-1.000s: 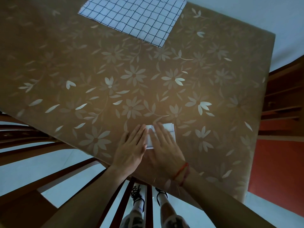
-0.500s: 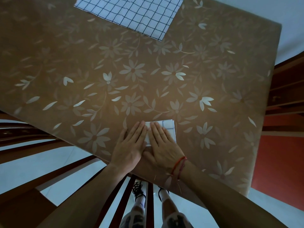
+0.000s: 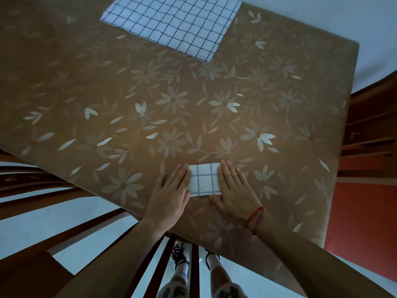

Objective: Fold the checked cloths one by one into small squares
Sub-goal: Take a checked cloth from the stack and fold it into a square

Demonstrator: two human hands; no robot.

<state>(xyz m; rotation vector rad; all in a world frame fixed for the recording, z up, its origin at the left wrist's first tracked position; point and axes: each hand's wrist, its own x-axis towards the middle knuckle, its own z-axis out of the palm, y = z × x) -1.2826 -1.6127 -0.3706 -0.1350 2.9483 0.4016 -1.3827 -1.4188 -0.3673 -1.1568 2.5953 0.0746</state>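
A small folded white checked cloth (image 3: 204, 180) lies on the brown flowered table (image 3: 150, 100), near its front edge. My left hand (image 3: 169, 195) lies flat with straight fingers on the cloth's left edge. My right hand (image 3: 234, 190), with a red string on the wrist, lies flat along the cloth's right edge. The middle of the folded cloth shows between the two hands. A larger checked cloth (image 3: 174, 22) lies spread flat at the far side of the table.
Dark wooden chair slats (image 3: 64, 229) run under the table's near-left edge. Wooden furniture (image 3: 373, 125) and a red surface (image 3: 363, 233) stand to the right. My feet (image 3: 193, 261) show on the pale floor below.
Both hands lay together on top of the folded cloth. They have slid apart, the left one to the left and the right one to the right, uncovering the cloth's middle.
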